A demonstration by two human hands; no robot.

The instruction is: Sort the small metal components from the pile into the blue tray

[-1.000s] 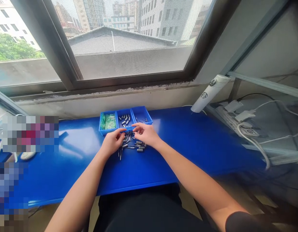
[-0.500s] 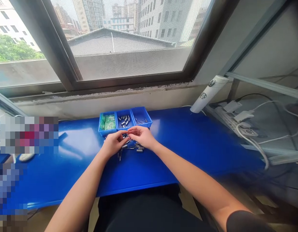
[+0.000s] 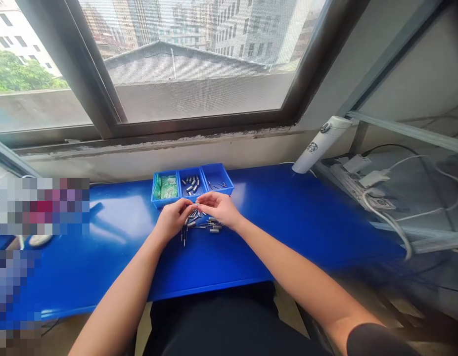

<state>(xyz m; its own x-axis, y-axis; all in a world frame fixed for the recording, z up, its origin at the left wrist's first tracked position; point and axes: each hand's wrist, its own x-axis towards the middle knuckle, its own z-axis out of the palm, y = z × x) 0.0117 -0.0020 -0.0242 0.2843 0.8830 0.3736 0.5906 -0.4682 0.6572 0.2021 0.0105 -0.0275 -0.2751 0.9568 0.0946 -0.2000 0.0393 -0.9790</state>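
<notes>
My left hand [image 3: 174, 217] and my right hand [image 3: 220, 208] meet fingertip to fingertip just in front of a row of three small blue bins [image 3: 192, 185]. Both pinch a small metal part [image 3: 195, 205] between them. Under the hands lies a loose pile of small metal pins and sleeves [image 3: 205, 223] on the blue table [image 3: 288, 217]. The left bin holds green pieces [image 3: 167, 187], the middle bin grey sleeves [image 3: 191, 184], the right bin a few thin pins [image 3: 217, 185].
A white bottle [image 3: 320, 143] leans at the table's back right. Beside it a power strip with white plugs and cables [image 3: 366, 185] sits on a grey shelf. A window sill runs behind the bins. Blurred items stand at the far left.
My right hand moved left to meet my left hand; both now pinch together over the pile. The view barely shifted.
</notes>
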